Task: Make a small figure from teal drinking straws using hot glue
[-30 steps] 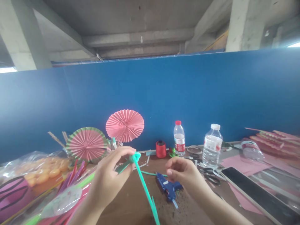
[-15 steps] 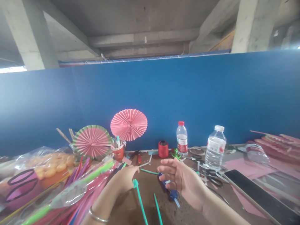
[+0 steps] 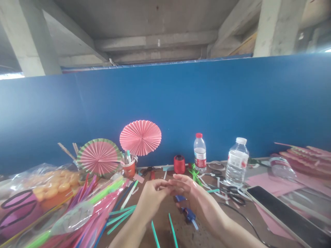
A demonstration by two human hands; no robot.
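Observation:
My left hand (image 3: 153, 193) and my right hand (image 3: 192, 193) meet over the middle of the brown table, the fingertips touching or overlapping. The fingers of both hands are curled inward; anything between them is hidden. Below my palms lie two thin teal pipe cleaners (image 3: 173, 230), pointing toward me. Several more teal pipe cleaners (image 3: 120, 217) lie beside my left forearm. Partly behind my right hand rests a blue glue gun (image 3: 190, 215), a clear glue stick poking out of its near end.
At the left are bagged pipe cleaners (image 3: 77, 213) and two pleated paper fans, one pink (image 3: 141, 137), one green-edged (image 3: 99, 156). A red spool (image 3: 179, 164) and two bottles (image 3: 200, 155) stand behind. Scissors (image 3: 234, 194), pink paper and a phone (image 3: 287, 213) lie at right.
My hands have come together; my right hand, spread before, has bent its fingers toward the left one. The teal pipe cleaner at my left fingers no longer shows there.

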